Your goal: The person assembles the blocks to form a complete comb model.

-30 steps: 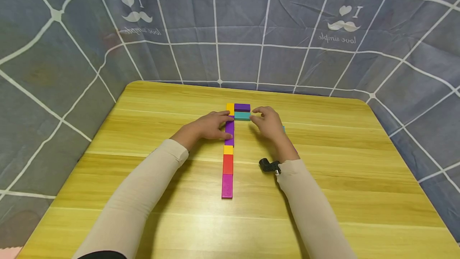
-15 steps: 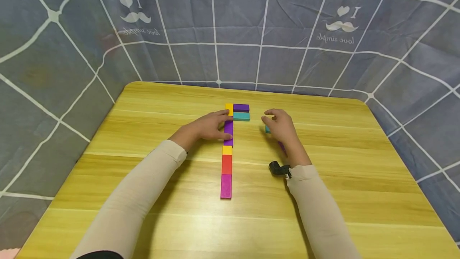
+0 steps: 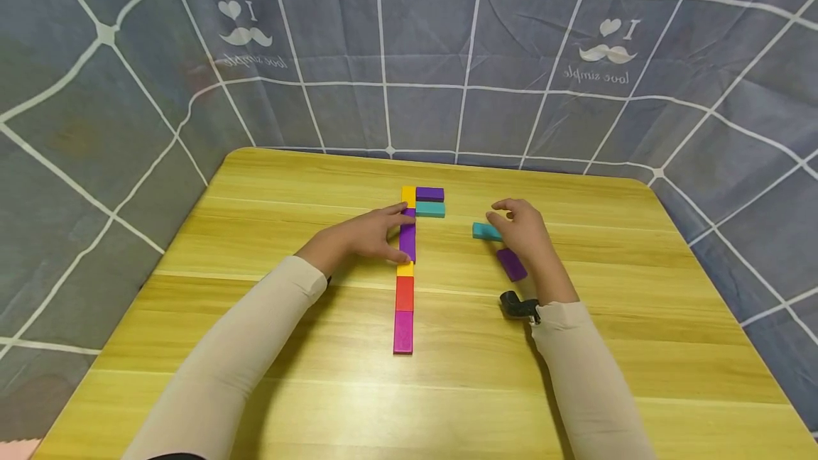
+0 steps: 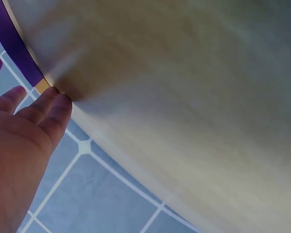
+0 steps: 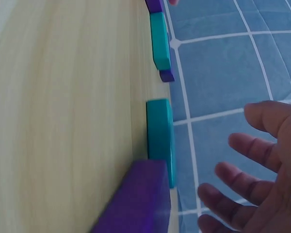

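Note:
A column of flat coloured blocks runs down the table, with a purple block (image 3: 407,236) between an upper yellow block (image 3: 409,196) and a lower yellow block (image 3: 405,270). My left hand (image 3: 366,234) rests along its left side, fingers and thumb spread, fingertips touching the column. Beside the upper end lie a dark purple block (image 3: 430,194) and a teal block (image 3: 431,209). My right hand (image 3: 529,236), holding nothing, hovers by a loose teal block (image 3: 486,231) and partly covers it. A loose purple block (image 5: 140,199) lies nearer the wrist; the right wrist view shows the fingers apart from both.
A red block (image 3: 405,294) and a magenta block (image 3: 403,332) form the near end of the column. The wooden table (image 3: 307,382) has a grey checked cloth (image 3: 422,41) behind and around it. A black device (image 3: 517,305) sits at the right wrist.
My right hand has moved right, away from the teal and dark purple blocks at the column, uncovering the loose teal and purple blocks. My left thumb has slid slightly down the column.

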The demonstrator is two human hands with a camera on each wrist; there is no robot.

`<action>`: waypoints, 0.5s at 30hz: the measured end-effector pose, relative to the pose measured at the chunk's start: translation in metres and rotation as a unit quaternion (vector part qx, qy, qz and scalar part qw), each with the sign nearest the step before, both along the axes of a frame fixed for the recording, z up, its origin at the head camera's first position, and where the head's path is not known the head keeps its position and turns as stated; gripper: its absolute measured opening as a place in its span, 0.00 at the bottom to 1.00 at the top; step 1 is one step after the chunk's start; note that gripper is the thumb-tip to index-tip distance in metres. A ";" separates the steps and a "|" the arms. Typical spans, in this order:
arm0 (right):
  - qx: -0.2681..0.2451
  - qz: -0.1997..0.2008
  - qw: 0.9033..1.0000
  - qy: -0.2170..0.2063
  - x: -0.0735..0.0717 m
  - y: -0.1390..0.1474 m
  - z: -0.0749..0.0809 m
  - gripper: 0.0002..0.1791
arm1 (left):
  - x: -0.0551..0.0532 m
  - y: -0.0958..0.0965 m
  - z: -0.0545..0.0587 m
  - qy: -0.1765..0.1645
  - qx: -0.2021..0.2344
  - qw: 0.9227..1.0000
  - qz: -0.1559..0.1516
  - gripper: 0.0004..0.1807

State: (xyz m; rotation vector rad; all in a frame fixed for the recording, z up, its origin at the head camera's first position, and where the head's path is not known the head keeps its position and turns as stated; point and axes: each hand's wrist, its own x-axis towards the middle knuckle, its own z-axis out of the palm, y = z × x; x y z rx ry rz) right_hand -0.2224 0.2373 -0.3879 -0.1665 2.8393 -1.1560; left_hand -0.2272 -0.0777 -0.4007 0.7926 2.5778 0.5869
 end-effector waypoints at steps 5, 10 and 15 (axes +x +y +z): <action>0.033 0.020 0.999 -0.026 0.001 0.005 -0.001 0.25 | 0.001 0.000 0.000 0.002 -0.006 1.000 0.005 0.48; 0.046 0.041 0.997 -0.040 0.005 0.006 -0.004 0.24 | 0.000 -0.001 0.000 0.003 -0.009 1.000 0.001 0.47; 0.049 0.057 0.997 -0.031 0.006 0.005 -0.008 0.23 | 0.000 -0.001 0.000 0.007 -0.013 1.000 -0.003 0.47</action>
